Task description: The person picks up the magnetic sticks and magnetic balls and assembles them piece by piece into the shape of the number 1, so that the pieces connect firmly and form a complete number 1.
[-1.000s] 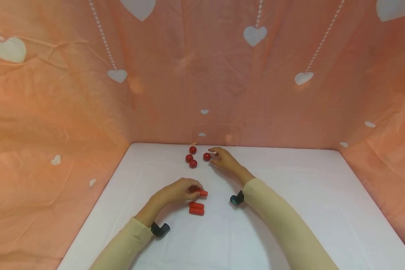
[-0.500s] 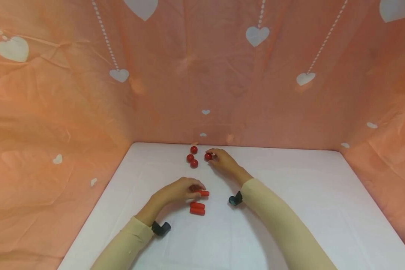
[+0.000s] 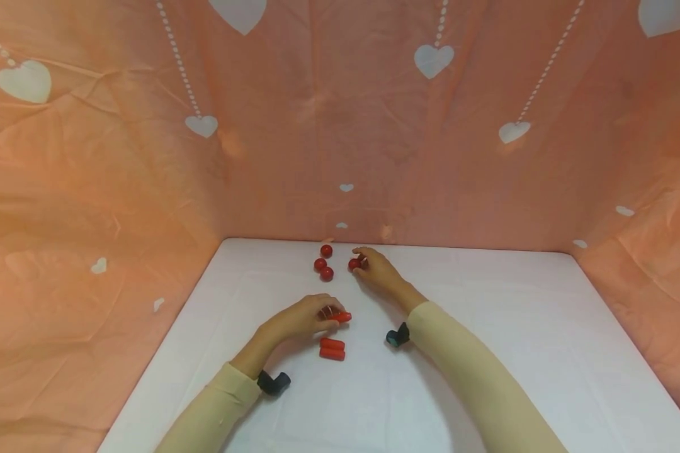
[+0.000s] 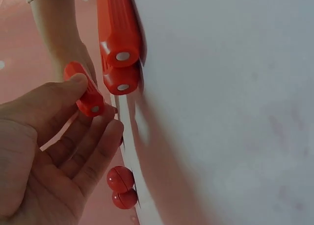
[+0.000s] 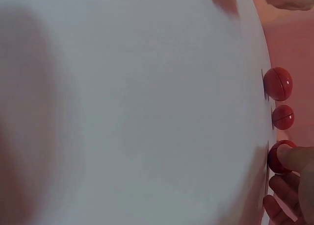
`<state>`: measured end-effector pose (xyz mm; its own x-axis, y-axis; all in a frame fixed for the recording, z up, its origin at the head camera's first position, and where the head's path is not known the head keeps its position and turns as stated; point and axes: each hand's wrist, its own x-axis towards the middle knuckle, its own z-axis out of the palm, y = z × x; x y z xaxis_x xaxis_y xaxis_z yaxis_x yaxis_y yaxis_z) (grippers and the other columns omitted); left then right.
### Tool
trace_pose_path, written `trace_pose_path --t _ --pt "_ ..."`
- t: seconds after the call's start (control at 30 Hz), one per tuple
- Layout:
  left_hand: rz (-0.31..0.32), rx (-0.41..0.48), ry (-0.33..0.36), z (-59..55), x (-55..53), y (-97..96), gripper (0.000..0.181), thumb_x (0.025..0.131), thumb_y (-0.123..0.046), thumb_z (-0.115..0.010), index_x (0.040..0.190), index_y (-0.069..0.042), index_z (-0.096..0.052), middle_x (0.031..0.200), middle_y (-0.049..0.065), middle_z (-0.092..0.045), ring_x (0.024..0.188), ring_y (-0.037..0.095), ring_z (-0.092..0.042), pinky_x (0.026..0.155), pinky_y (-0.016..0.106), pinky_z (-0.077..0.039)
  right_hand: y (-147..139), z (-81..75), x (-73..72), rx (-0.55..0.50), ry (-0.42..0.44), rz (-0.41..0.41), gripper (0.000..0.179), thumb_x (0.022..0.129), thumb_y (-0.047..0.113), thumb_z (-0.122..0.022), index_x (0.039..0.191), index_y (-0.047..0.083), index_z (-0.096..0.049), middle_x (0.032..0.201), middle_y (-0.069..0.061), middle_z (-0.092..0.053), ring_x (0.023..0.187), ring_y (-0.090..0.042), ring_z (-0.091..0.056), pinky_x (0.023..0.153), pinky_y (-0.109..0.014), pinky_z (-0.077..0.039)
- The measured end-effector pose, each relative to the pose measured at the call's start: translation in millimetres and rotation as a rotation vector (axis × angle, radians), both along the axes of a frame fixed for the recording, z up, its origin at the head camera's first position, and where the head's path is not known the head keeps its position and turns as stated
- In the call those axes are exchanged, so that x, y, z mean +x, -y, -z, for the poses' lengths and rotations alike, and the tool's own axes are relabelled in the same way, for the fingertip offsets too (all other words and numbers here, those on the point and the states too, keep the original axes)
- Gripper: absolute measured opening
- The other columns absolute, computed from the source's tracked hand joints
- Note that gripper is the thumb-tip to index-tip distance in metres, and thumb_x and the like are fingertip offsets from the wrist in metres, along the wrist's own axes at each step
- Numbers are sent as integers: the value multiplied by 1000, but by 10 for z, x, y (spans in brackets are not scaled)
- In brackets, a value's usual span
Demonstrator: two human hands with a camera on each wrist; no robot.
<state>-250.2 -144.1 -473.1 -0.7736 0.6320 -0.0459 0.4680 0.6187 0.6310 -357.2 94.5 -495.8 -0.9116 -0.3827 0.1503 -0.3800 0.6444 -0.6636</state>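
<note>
My left hand [image 3: 300, 316] pinches a red magnetic stick [image 4: 87, 90] between thumb and fingers, close over the white table. A round silver spot shows on the stick's end in the left wrist view. Two more red sticks [image 3: 332, 349] lie side by side just nearer than this hand. Farther back, my right hand [image 3: 382, 272] grips a red ball [image 3: 354, 265], with the thumb pressed on its side in the right wrist view. Left of it, several like balls [image 3: 326, 274] rest on the table, each with a thin seam; two sit close together.
The white table [image 3: 487, 352] ends at a back edge close behind the balls. Orange cloth [image 3: 340, 126] with printed hearts hangs behind it and on both sides. A dark camera mount [image 3: 274, 382] sits at the left wrist, another mount [image 3: 398, 335] at the right.
My left hand has raised its stick slightly and tilted it. The right fingers have closed around the ball and drawn it a little to the right, away from the others.
</note>
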Motion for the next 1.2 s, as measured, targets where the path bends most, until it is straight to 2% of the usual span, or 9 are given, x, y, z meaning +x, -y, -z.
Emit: trace_pose_path --t 0.17,0.4,0.73,0.97,1.2 --pt "-29 9 12 5 -12 -33 27 100 -15 -78 126 -13 -71 115 -1 -72 106 18 -66 99 41 -57 -47 30 12 -12 -2 5 38 103 11 -71 139 1 -63 131 -17 -66 119 -32 -63 111 -46 -51" --pt "-74 7 33 18 -27 -87 24 100 -21 -78 123 -20 -70 106 -6 -72 100 15 -66 96 38 -57 -56 -9 47 -75 -12 12 39 103 14 -73 138 4 -62 130 -15 -67 111 -29 -63 104 -44 -53" --pt "-124 30 45 63 -45 -158 23 100 -28 -79 120 -26 -70 98 -8 -72 95 13 -67 93 38 -58 -113 -87 205 -139 -71 -36 38 100 10 -77 135 6 -63 125 -14 -72 99 -27 -66 91 -39 -58" --pt "-173 70 47 31 -30 -188 26 99 -31 -80 122 -25 -69 96 -7 -72 95 15 -66 90 42 -57 -169 -116 322 -186 -70 -16 37 100 16 -79 134 7 -65 121 -11 -73 95 -23 -66 84 -34 -56" --pt "-196 89 37 33 -35 -211 26 100 -33 -79 122 -25 -68 93 -9 -73 94 14 -66 88 41 -56 -209 -138 435 -237 -114 -22 36 98 14 -80 131 5 -67 115 -13 -74 90 -23 -67 81 -34 -56"
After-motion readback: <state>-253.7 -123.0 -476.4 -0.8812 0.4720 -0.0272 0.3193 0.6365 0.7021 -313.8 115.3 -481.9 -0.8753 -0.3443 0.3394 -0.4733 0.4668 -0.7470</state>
